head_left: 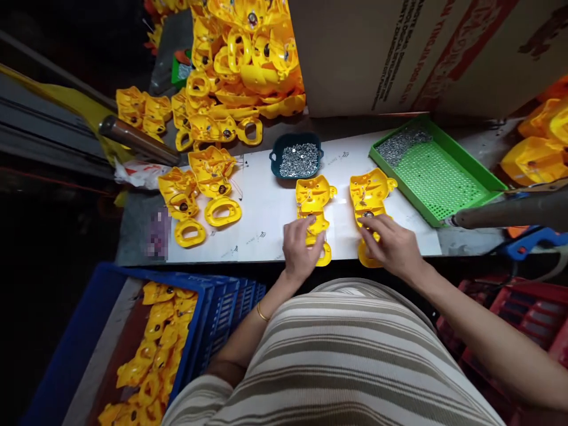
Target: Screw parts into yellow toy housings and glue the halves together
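Note:
My left hand (pixel 302 248) is closed over the lower end of a yellow plastic shell (pixel 314 192), thumb and fingers bent around its edge. Part of a yellow oval ring (pixel 326 254) shows beneath that hand. Over a second yellow shell (pixel 369 184), my right hand (pixel 394 245) has its thumb and fingertips pinched together beside a round metal-rimmed part (pixel 367 215). Whatever lies between those fingertips is too small to make out. Another oval ring (pixel 366 255) is partly covered by the right hand. Thin wires show in both shells.
A dark blue tray (pixel 274 161) of small screws stands behind the shells. To its right is a green perforated tray (pixel 457 177) with metal bits. Yellow parts are heaped at the back (pixel 248 77). A cardboard box (pixel 346 65) rises behind; a blue crate (pixel 110 275) stands lower left.

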Demonstrator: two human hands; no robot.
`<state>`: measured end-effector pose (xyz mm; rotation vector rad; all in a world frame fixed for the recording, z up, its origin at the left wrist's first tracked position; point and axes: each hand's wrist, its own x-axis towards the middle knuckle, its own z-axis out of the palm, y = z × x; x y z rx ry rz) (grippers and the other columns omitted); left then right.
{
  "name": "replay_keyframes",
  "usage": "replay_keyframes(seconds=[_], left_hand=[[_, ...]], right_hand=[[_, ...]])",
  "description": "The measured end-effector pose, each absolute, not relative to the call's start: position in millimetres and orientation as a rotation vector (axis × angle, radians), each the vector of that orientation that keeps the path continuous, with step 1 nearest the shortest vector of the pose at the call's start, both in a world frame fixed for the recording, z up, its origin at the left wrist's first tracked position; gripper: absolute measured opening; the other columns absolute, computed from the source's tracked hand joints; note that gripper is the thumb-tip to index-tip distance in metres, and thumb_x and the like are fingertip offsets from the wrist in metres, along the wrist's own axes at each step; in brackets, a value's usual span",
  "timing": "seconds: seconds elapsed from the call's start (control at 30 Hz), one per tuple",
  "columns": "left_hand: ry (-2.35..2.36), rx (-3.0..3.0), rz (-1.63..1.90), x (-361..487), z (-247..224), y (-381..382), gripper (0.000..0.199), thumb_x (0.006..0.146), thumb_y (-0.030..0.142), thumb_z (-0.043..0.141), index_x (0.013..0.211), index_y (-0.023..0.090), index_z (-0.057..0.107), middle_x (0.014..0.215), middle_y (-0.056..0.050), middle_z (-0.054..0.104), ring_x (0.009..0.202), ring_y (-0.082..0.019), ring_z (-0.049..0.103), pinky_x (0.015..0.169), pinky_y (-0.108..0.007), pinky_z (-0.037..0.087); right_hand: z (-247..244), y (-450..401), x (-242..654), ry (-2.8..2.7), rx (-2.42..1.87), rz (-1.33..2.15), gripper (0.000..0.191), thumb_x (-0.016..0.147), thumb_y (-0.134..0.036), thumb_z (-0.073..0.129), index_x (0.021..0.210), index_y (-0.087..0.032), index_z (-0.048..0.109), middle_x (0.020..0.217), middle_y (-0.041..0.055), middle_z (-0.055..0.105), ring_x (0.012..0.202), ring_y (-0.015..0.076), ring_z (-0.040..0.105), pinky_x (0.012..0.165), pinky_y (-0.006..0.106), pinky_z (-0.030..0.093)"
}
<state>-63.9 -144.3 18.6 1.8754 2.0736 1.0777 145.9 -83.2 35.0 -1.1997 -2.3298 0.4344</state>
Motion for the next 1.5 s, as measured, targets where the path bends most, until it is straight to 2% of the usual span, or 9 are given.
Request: replay_keyframes(seconds=[0.1,0.23,0.43,0.7,0.83,1.03,1.1,1.3,1.5], left_hand=[[2.204,1.586,1.071,-91,9,-152,0.043,0.081,0.03,0.068,0.119,0.015,0.056,0.109,-0.012,0.063,0.102,-0.022,0.057,0.091,-0.037,0.048],[2.048,1.338,0.984,-91,-3,-165,0.047,0.08,0.025,0.067,0.124,0.019,0.05,0.092,-0.003,0.068,0.084,-0.015,0.062,0.081,-0.028,0.05],[1.998,1.248,1.021,-75,-5,-176,0.053,0.078,0.018,0.063,0.129,0.02,0.047,0.084,0.0,0.069,0.074,-0.011,0.062,0.074,-0.024,0.049],[1.911,1.212,1.06,-81,-9,-178,0.074,0.081,0.02,0.065,0.146,0.021,0.03,0.078,0.003,0.067,0.069,-0.01,0.06,0.074,-0.023,0.048],[1.949,1.253,1.115,-85,-6,-176,0.084,0.079,0.028,0.071,0.149,0.023,0.024,0.086,0.0,0.065,0.069,-0.01,0.058,0.068,-0.022,0.048],[2.074,1.545,1.144,-98,5,-157,0.037,0.076,0.03,0.073,0.111,0.02,0.068,0.102,-0.007,0.058,0.096,-0.018,0.058,0.084,-0.03,0.05],[1.994,1.54,1.174,-99,9,-151,0.032,0.075,0.029,0.074,0.105,0.019,0.071,0.099,-0.006,0.061,0.095,-0.018,0.059,0.086,-0.03,0.049],[1.882,1.151,1.181,-93,18,-144,0.012,0.074,0.025,0.071,0.078,0.014,0.072,0.07,0.0,0.061,0.067,-0.011,0.054,0.065,-0.022,0.043],[1.535,0.558,1.275,-95,31,-142,0.017,0.068,0.027,0.077,0.073,0.012,0.07,0.065,0.003,0.062,0.056,-0.005,0.049,0.053,-0.016,0.037]], right_hand=[[40,-82,105,-2.502,-1.199,0.569,0.03,0.096,-0.032,0.04,0.11,-0.022,0.065,0.104,0.0083,0.069,0.081,0.0198,0.066,0.052,0.028,0.041],[41,-84,62,-2.738,-1.249,0.672,0.037,0.096,-0.04,0.037,0.119,-0.023,0.061,0.114,0.01,0.064,0.074,0.0203,0.066,0.047,0.029,0.032],[36,-84,39,-2.74,-1.351,0.734,0.039,0.095,-0.049,0.039,0.112,-0.023,0.063,0.109,0.0103,0.063,0.075,0.0208,0.066,0.049,0.029,0.032],[39,-78,33,-2.614,-1.314,0.982,0.023,0.093,-0.032,0.044,0.098,-0.022,0.064,0.107,0.008,0.063,0.078,0.0173,0.063,0.054,0.027,0.033],[39,-57,35,-2.323,-1.249,1.327,0.016,0.089,-0.031,0.049,0.09,-0.019,0.06,0.09,0.0047,0.068,0.076,0.0162,0.061,0.061,0.026,0.039],[38,-36,35,-2.039,-1.028,1.759,0.013,0.085,-0.026,0.052,0.08,-0.016,0.058,0.072,0.0011,0.068,0.062,0.0114,0.058,0.059,0.023,0.041],[40,-37,33,-2.066,-1.028,1.712,0.013,0.083,-0.026,0.054,0.078,-0.015,0.06,0.071,0.001,0.067,0.062,0.0114,0.058,0.058,0.022,0.04],[53,-47,29,-2.19,-1.052,1.484,0.01,0.08,-0.023,0.062,0.079,-0.015,0.069,0.077,0.0017,0.071,0.069,0.0118,0.059,0.064,0.024,0.039],[55,-42,35,-2.046,-0.976,1.547,0.018,0.084,-0.028,0.059,0.088,-0.016,0.072,0.09,0.0051,0.074,0.074,0.0141,0.064,0.068,0.026,0.045]])
